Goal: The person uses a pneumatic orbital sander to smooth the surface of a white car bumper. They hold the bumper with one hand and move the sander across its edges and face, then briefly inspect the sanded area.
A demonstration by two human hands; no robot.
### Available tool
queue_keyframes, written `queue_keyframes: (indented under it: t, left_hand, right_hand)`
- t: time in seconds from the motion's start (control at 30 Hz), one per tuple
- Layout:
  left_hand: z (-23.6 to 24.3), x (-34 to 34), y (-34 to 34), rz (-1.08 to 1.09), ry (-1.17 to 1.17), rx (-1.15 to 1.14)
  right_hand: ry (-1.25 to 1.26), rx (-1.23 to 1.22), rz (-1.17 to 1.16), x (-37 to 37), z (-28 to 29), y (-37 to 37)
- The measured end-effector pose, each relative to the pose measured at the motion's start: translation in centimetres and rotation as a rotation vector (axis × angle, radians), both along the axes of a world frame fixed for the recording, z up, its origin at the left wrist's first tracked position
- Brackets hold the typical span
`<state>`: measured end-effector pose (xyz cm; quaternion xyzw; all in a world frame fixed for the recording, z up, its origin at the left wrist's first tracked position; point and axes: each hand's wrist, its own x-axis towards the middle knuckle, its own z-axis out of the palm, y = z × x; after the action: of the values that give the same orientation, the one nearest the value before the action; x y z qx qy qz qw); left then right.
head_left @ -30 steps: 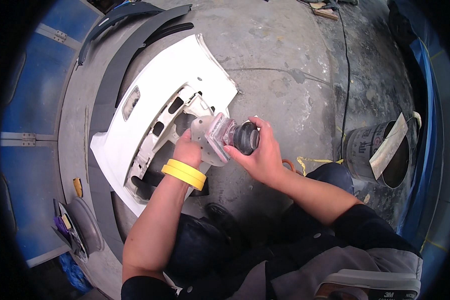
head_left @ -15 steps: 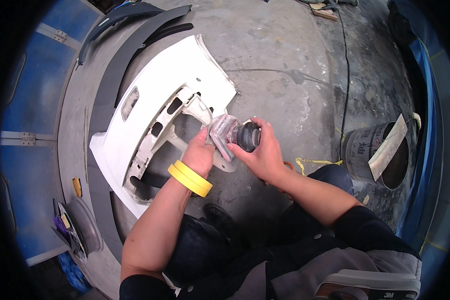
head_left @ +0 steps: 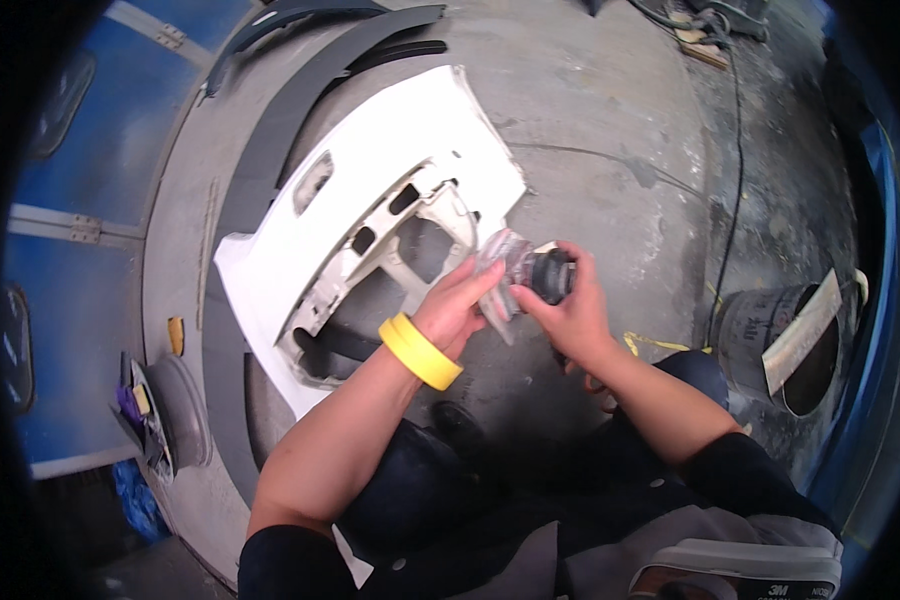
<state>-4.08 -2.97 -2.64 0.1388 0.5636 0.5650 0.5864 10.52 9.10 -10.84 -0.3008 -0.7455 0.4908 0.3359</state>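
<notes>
Between my hands is what looks like a dusty palm sander (head_left: 518, 258), with a round black top and a pinkish, whitish body. My right hand (head_left: 582, 318) is closed round its black top. At the flat pad end, my left hand (head_left: 454, 308) grips the edge, thumb on the near face; a thin greyish sheet or disc sticks out below the fingers. Yellow tape rolls (head_left: 420, 352) sit round my left wrist. Just beyond my hands, a white car bumper (head_left: 400, 135) lies on the floor, its openings toward me.
Dark grey trim pieces (head_left: 270, 150) curve along the left beside blue doors (head_left: 80, 290). A wheel rim (head_left: 182, 410) holding odds and ends stands at the lower left. On the right are a metal drum (head_left: 760, 335) with a board across it, and a black cable (head_left: 738, 170).
The view has shifted, so the surroundings appear farther right. The sander has turned in my hands, its pad now seen more edge-on, and my left fingers reach farther over the pad.
</notes>
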Motion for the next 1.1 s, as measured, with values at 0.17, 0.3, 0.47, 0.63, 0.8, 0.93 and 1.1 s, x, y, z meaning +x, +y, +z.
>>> queue_keyframes:
  t: [0.17,0.3,0.47,0.63,0.8,0.93,1.1]
  left_hand:
    - [-0.3,-1.5,0.5,-0.022,0.217,-0.035]
    - [-0.8,-0.7,1.2,-0.194,0.458,-0.082]
    - [0.5,0.1,0.3,-0.113,0.165,-0.059]
    - [1.1,1.5,1.2,0.035,0.241,-0.128]
    - [-0.6,0.1,0.8,-0.074,0.314,-0.297]
    - [-3.6,-2.1,0.3,-0.225,0.536,-0.390]
    - [-6.1,-2.6,-0.4,-0.501,1.309,-0.845]
  right_hand:
    - [0.275,-0.590,0.050,-0.5,0.8,1.9]
    - [0.323,-0.738,0.106,-0.4,1.1,1.7]
    - [0.304,-0.779,0.172,0.1,0.3,1.0]
    - [0.338,-0.879,0.308,0.3,-0.1,1.4]
    - [0.181,-1.025,0.370,0.4,0.5,1.8]
    - [-0.023,-1.040,0.358,0.4,0.3,3.8]
    - [0.112,-0.853,-0.035,0.8,-2.2,8.0]
